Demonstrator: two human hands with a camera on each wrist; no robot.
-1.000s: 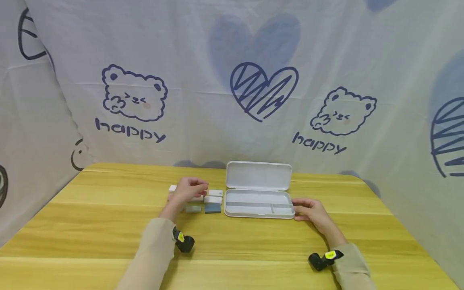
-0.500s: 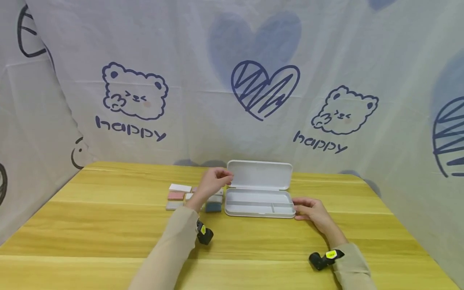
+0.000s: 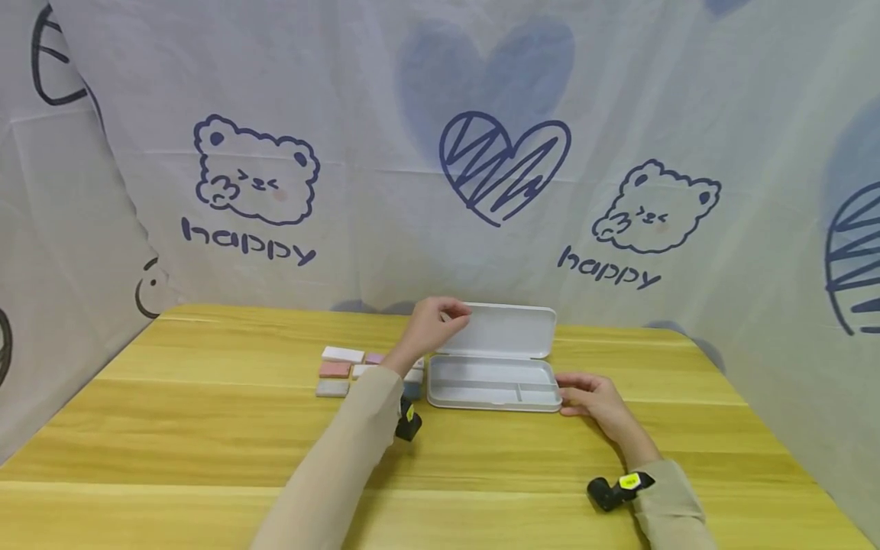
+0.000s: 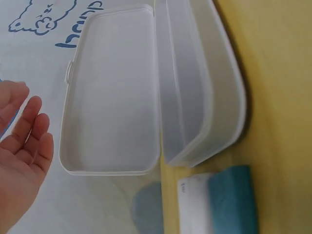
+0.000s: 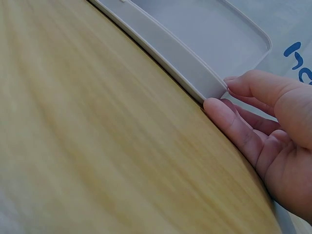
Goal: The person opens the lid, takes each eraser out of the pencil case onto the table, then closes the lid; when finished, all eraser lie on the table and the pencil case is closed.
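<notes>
A white pencil case [image 3: 495, 405] stands on the table, its lid [image 3: 512, 332] raised at the back. Long and short compartments show inside its base. My left hand [image 3: 429, 328] hovers by the lid's upper left corner, fingers loosely bent around nothing; the left wrist view has this hand [image 4: 24, 156] just off the lid's edge. At the case's right end my right hand [image 3: 601, 405] holds on, with fingertips [image 5: 219, 109] at the base and rim of the corner.
Left of the case lie several small eraser-like blocks: white [image 3: 342, 354], pink [image 3: 334, 370], grey [image 3: 333, 389] and blue [image 4: 236, 200] among them. My left forearm [image 3: 344, 451] hides some. A printed cloth [image 3: 385, 191] hangs behind the wooden table [image 3: 172, 428].
My left hand has risen from over the blocks and moved right to the lid, uncovering the blocks on the left. The right hand and the case stay in place.
</notes>
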